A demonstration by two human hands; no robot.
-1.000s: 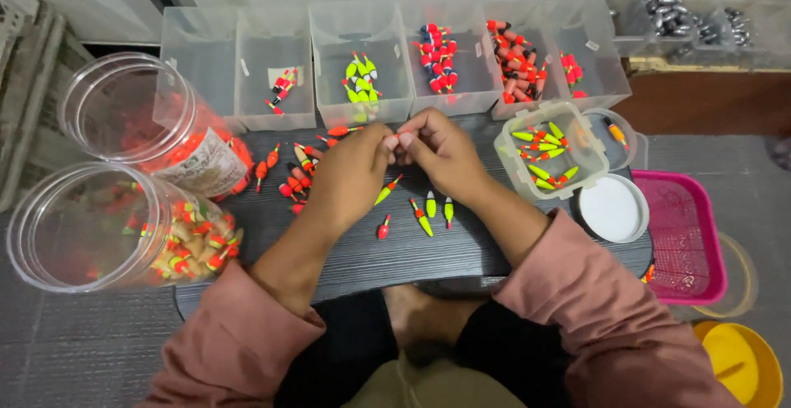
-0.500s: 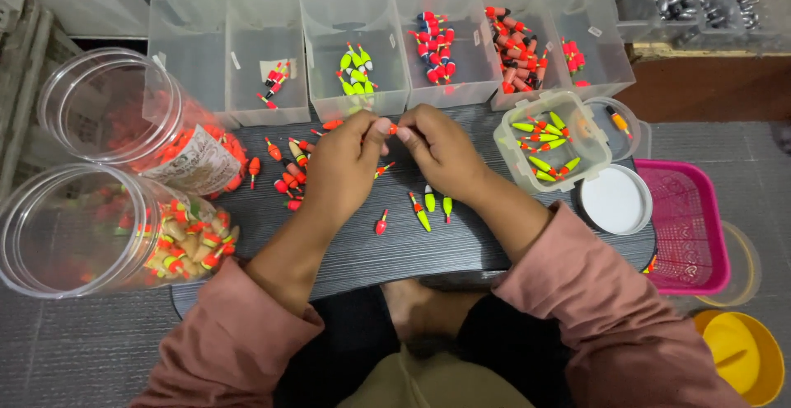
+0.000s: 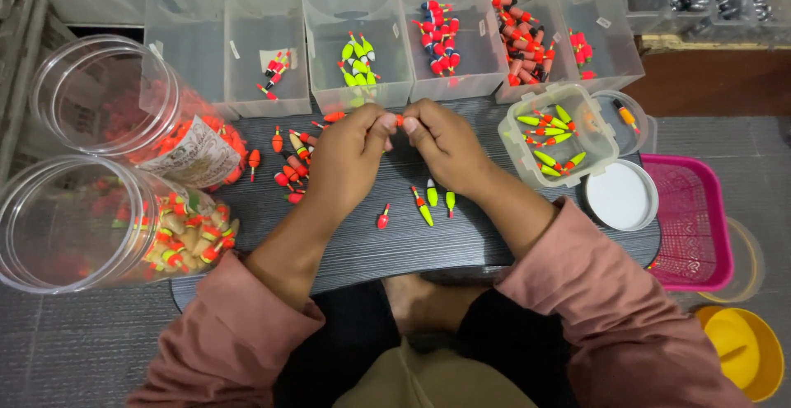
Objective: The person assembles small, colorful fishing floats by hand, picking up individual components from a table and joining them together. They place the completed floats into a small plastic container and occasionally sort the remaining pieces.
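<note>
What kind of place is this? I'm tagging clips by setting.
Probably a small home or workshop sorting station at floor level: a low dark board strewn with fishing floats, a row of clear sorting bins, and two big clear jars of floats.

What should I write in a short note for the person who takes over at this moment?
Left hand and right hand: raised together above the dark board, both pinching one small red float between the fingertips.
Things: loose floats lie on the board left of the hands, three yellow-green ones and a single red one below them.
Done: clear bins at the back hold floats grouped by colour; a small lidless box at the right holds yellow-green ones.
Left: the loose floats, and two big jars with many more.
</note>
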